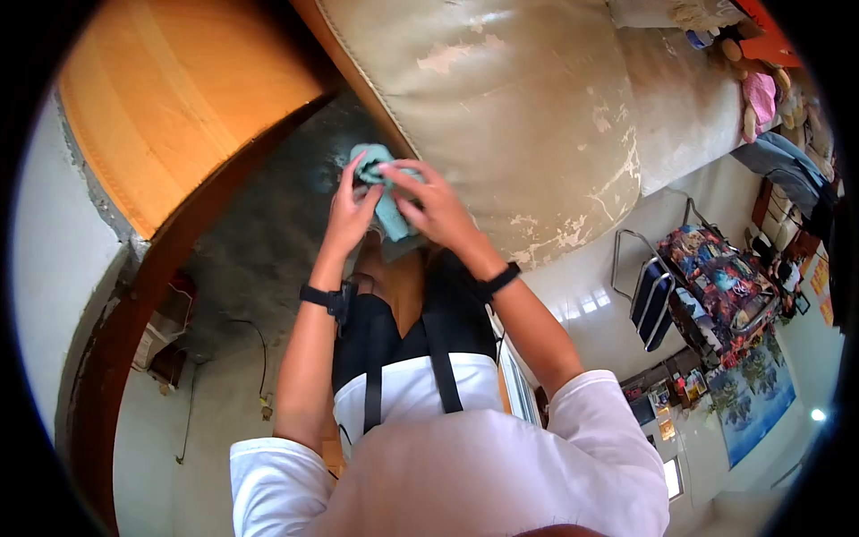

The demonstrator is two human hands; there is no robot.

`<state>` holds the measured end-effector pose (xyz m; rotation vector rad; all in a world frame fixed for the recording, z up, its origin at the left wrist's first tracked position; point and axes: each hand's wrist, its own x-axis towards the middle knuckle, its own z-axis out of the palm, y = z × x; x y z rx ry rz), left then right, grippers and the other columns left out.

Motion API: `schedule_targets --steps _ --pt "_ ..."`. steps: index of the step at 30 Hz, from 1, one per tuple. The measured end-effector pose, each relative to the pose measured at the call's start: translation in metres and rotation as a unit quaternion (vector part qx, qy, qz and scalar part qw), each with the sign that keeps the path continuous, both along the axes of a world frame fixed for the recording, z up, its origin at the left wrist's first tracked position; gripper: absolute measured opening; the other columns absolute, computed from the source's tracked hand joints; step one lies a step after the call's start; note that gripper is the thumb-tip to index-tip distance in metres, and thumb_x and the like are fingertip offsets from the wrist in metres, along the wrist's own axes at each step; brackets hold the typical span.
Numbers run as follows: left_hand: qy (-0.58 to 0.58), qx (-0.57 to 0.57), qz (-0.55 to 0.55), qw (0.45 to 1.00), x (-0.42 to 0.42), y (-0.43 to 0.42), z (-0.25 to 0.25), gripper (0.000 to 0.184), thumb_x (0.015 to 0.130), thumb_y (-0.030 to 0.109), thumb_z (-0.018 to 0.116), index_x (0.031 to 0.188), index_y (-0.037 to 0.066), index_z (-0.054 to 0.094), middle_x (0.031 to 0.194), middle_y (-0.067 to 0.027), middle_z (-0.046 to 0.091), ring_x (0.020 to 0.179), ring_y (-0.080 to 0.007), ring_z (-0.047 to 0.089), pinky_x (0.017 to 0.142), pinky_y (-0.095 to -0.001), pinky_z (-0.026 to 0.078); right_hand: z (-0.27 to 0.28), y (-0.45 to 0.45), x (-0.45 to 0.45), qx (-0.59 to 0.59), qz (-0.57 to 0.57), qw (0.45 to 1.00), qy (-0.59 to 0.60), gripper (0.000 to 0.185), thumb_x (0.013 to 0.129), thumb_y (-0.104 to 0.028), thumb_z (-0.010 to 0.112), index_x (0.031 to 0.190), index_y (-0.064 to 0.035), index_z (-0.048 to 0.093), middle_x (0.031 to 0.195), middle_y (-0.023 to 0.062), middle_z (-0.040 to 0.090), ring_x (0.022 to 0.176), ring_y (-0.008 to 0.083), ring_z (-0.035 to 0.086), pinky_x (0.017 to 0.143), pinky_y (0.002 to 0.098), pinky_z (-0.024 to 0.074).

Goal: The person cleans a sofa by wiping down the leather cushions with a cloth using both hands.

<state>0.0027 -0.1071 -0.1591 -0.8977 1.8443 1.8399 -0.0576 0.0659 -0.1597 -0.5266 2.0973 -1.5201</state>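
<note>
A light teal cloth (391, 217), partly rolled or folded, is held between my two hands above my lap. My left hand (352, 208) grips its left side, with the thumb and fingers bent round the rolled top. On the other side my right hand (434, 204) has its fingers curled over the cloth near the roll. One end of the cloth hangs down between the hands. Black bands circle both wrists.
A worn beige sofa (510, 98) with peeling patches lies just beyond my hands. An orange wooden panel (188, 89) stands at the upper left. At the right are a folding chair (651, 300) and a patterned bag (716, 277).
</note>
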Motion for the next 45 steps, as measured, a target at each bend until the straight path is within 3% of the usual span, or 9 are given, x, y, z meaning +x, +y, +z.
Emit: schedule_targets --steps 4,9,11,16,25,30,34,37,45 --pt "0.163 -0.133 -0.121 0.970 -0.066 0.033 0.021 0.053 0.089 0.008 0.063 0.141 0.012 0.049 0.132 -0.0212 0.057 0.123 -0.0351 0.056 0.103 -0.0389 0.045 0.045 0.083 -0.028 0.172 -0.143 0.937 0.267 0.053 0.081 0.000 0.071 0.131 -0.0150 0.064 0.130 0.0123 0.057 0.119 0.0319 0.056 0.099 0.0429 0.0465" --pt "0.264 -0.249 -0.212 0.907 -0.130 0.087 -0.002 0.051 0.091 0.018 0.062 0.141 0.012 0.050 0.138 -0.0199 0.053 0.133 -0.0421 0.045 0.112 -0.0464 0.037 0.036 0.163 -0.069 0.351 -0.297 0.849 0.261 0.055 0.082 -0.008 0.073 0.135 -0.0212 0.063 0.137 0.0226 0.048 0.127 0.0399 0.047 0.106 0.0453 0.0399" --pt "0.321 -0.400 -0.329 0.793 -0.145 0.106 -0.016 0.054 0.091 0.028 0.060 0.140 0.009 0.050 0.143 -0.0193 0.050 0.141 -0.0387 0.037 0.116 -0.0521 0.029 -0.010 0.190 -0.065 0.391 -0.289 0.864 0.130 0.059 0.083 -0.016 0.073 0.140 -0.0213 0.059 0.146 0.0266 0.040 0.129 0.0410 0.046 0.108 0.0446 0.0376" --pt "0.331 -0.436 -0.372 0.750 -0.191 0.135 -0.034 0.058 0.090 0.032 0.060 0.141 0.006 0.050 0.150 -0.0186 0.043 0.144 -0.0351 0.035 0.117 -0.0545 0.026 -0.077 0.127 -0.046 0.470 -0.358 0.801 0.099 0.072 0.090 -0.026 0.059 0.155 -0.0383 0.032 0.153 0.0338 0.021 0.146 0.0518 0.015 0.109 0.0729 0.0166" --pt "0.136 -0.545 -0.318 0.764 -0.146 0.051 -0.051 0.056 0.090 0.028 0.058 0.138 0.000 0.049 0.150 -0.0284 0.039 0.142 -0.0382 0.036 0.116 -0.0558 0.025 -0.004 0.086 -0.044 0.395 -0.139 0.905 0.071 0.057 0.082 -0.020 0.065 0.138 -0.0296 0.057 0.118 0.0170 0.059 0.113 0.0381 0.054 0.106 0.0631 0.0322" --pt "-0.157 -0.372 -0.234 0.884 -0.076 0.020 -0.046 0.051 0.090 0.015 0.053 0.137 -0.006 0.047 0.132 -0.0300 0.052 0.129 -0.0445 0.045 0.111 -0.0528 0.031 -0.002 0.065 0.007 0.207 -0.070 0.976 0.008 0.047 0.080 -0.006 0.063 0.125 -0.0210 0.066 0.109 0.0113 0.061 0.103 0.0325 0.057 0.100 0.0489 0.0407" --pt "0.108 -0.419 -0.160 0.887 -0.121 0.060 -0.015 0.052 0.089 0.003 0.050 0.140 -0.006 0.044 0.132 -0.0321 0.049 0.129 -0.0482 0.042 0.111 -0.0511 0.032 0.011 0.089 -0.001 0.159 -0.156 0.975 0.011 0.044 0.075 0.003 0.061 0.114 -0.0143 0.070 0.103 0.0107 0.060 0.102 0.0326 0.057 0.096 0.0451 0.0436" --pt "0.196 -0.390 -0.347 0.831 -0.178 0.101 -0.015 0.060 0.088 0.006 0.053 0.146 -0.002 0.038 0.150 -0.0334 0.034 0.140 -0.0495 0.030 0.116 -0.0503 0.028 0.028 0.139 -0.021 0.214 -0.236 0.946 0.060 0.041 0.073 0.003 0.061 0.111 -0.0103 0.069 0.105 0.0120 0.059 0.102 0.0335 0.056 0.093 0.0454 0.0453" --pt "0.240 -0.460 -0.405 0.753 -0.219 0.118 -0.057 0.070 0.089 0.027 0.057 0.146 -0.006 0.035 0.156 -0.0331 0.024 0.146 -0.0448 0.024 0.116 -0.0511 0.027 -0.013 0.226 -0.054 0.324 -0.369 0.866 0.093 0.046 0.081 -0.008 0.064 0.123 -0.0245 0.068 0.121 0.0129 0.056 0.111 0.0362 0.055 0.093 0.0456 0.0457"
